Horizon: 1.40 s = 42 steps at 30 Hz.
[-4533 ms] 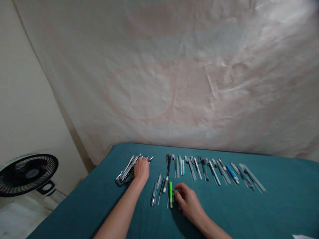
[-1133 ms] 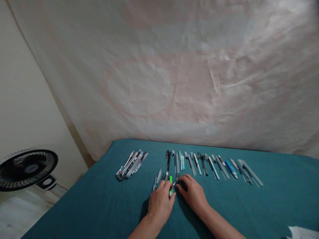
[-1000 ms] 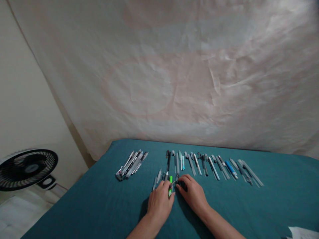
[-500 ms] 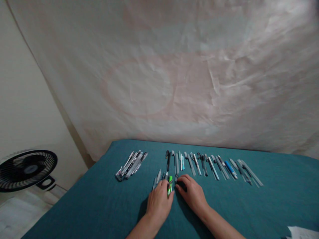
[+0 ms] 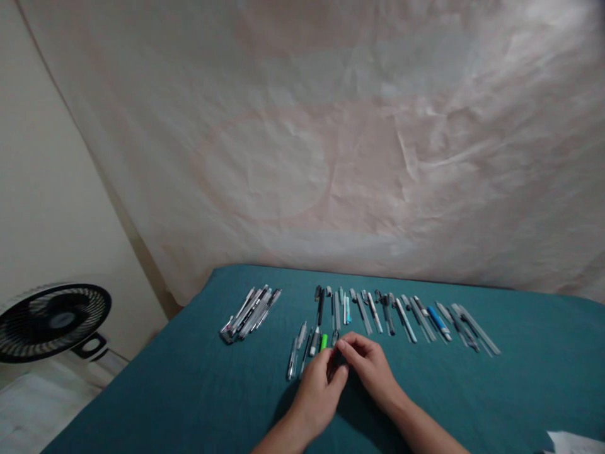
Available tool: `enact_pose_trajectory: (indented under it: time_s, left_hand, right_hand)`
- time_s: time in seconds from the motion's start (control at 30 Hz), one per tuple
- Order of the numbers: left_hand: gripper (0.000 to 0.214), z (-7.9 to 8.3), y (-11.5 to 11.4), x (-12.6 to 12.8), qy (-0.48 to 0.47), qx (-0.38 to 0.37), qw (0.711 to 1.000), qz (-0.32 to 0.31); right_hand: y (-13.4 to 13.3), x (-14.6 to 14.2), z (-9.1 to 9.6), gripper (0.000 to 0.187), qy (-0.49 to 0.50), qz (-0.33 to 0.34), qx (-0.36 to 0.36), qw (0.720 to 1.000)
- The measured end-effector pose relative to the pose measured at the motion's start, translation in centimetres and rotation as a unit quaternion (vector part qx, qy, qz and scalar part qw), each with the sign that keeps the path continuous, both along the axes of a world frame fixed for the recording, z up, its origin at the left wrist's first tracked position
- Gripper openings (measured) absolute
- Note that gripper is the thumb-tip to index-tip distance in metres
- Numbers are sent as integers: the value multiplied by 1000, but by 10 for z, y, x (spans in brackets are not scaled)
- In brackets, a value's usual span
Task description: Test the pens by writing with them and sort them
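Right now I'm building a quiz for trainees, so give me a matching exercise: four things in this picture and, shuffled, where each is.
1 fan
2 green highlighter
3 bundled pens
4 white paper

A lower right corner of the view
B at the left hand fingertips
C standing left of the teal cloth
D heaped on the teal cloth, left end

Pairs: 1-C, 2-B, 3-D, 4-A

One head-worn camera looks forward and down across the teal cloth-covered table point(image 5: 189, 391) low in frame, toward a crumpled white sheet point(image 5: 331, 157) above.
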<state>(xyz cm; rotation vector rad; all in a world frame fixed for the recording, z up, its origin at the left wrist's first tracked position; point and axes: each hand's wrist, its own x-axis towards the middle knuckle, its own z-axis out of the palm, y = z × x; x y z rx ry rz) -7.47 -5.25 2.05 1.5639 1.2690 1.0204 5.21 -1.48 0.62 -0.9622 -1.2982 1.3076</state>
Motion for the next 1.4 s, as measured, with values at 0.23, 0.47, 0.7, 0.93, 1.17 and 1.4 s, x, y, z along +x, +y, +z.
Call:
enact_pose_trajectory:
  time_s: [0.23,0.47,0.7,0.93,1.17,1.4]
  left_hand:
    - [25,-26,-4,14,-181,-124,976,13]
    - [41,-25,-8,20,-275,-177,945,9]
    - [41,-28,-6,20,-273,-188,943,23]
    - [42,-29,-6,21,-270,-186,945,18]
    - [41,-30,-6,20,-270,-190,944,15]
    - [42,-29,-6,20,-268,-192,944,15]
  right_hand:
    - [7,6,-9,30,83,5,-100,991]
    - [5,6,-3,38,150,87,-171,970]
    - [6,4,-9,30,88,34,-128,987]
    - [6,9,-5,32,159,93,-179,967]
    - [7,6,-8,31,149,59,-166,973]
    - [7,8,-8,31,123,58,-153,979]
